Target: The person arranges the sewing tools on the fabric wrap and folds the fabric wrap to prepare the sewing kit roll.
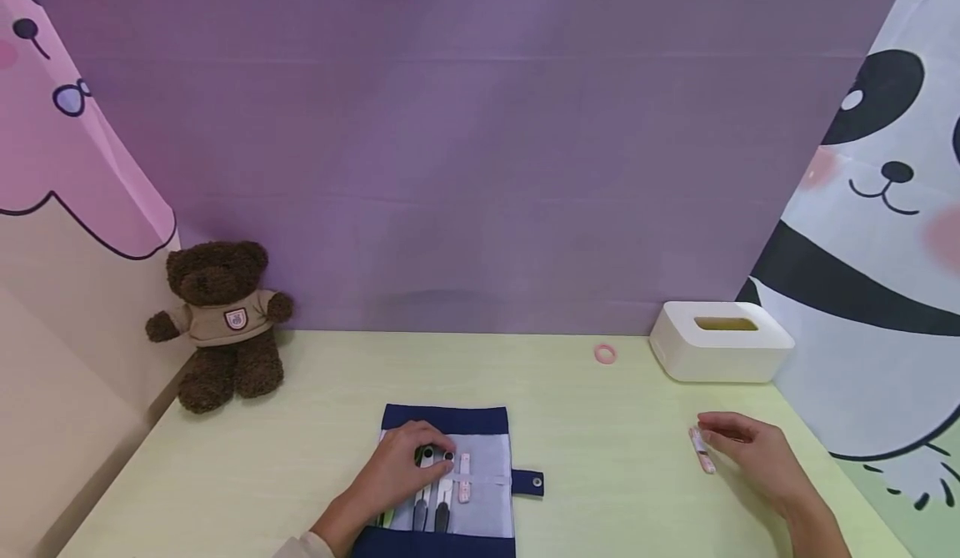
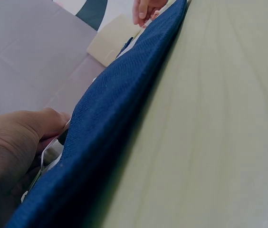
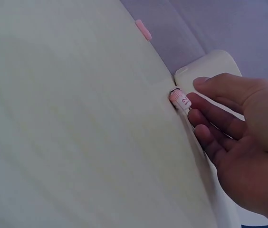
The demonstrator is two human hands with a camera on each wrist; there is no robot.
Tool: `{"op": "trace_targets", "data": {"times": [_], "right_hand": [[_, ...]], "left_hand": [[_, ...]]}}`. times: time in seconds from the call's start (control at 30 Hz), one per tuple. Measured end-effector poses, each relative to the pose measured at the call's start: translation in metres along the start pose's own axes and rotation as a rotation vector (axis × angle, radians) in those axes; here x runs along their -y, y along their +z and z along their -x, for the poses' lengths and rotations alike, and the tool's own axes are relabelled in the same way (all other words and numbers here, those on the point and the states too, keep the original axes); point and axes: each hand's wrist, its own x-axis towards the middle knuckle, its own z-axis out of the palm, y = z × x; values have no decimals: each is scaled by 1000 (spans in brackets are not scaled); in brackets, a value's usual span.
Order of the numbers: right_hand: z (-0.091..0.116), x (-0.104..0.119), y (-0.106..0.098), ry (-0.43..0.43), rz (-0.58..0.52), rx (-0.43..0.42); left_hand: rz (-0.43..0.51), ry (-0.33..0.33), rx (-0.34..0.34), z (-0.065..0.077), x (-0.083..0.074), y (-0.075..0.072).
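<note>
"Where the left hand [image 1: 405, 462] rests over the navy roll [image 1: 476, 419], do its fingers hold anything?"

"Thumb and forefinger arch round the top of one of the slim tools [image 1: 442, 518]. Whether they pinch it I can't tell, even from the left wrist view."

"And toward three o'clock of those?"

"A pink strip [image 1: 465, 491] in the roll, long axis twelve to six, a pale band across it. Then the snap strap [image 1: 527, 482], pointing to three."

"Past the strap?"

"A pink ring [image 3: 143, 30], off toward one o'clock from it. Then the small pink-and-white stick [image 1: 702, 453], on the table at about three o'clock from the strap, well apart from the roll."

"Which way does that stick run?"

"Eleven o'clock to five. Its upper end is just beside the right fingertips, and the rest trails below them, toward six."

"So the right hand [image 1: 757, 454] is the nearer?"

"By far. The stick lies at nine o'clock from its knuckles. In the right wrist view the thumb stands apart from the slightly bent fingers, and I see no pinch. The fingertips are right at the stick's end; actual contact I can't confirm."
</note>
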Motion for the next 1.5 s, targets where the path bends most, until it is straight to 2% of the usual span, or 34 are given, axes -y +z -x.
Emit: {"op": "trace_targets", "data": {"times": [0.13,0.33,0.8,0.93,1.1,1.33,1.5], "right_hand": [[-1,-2,3,-40,21,9],[-1,-5,6,-53,85,9],[-1,-4,6,-151,123,10],[-1,-2,5,-138,146,17],[0,-3,5,-99,105,21],[-1,-4,7,-121,5,-28],[-3,3,9,-75,-79,-14]], "left_hand": [[0,0,-1,0,0,0],[4,2,-3,0,-1,0],[7,6,4,1,-1,-1],[1,16,-1,1,-1,0],[4,23,-8,1,-2,0],[5,23,-12,2,-3,-1],[-5,33,-16,2,-2,-1]]}}
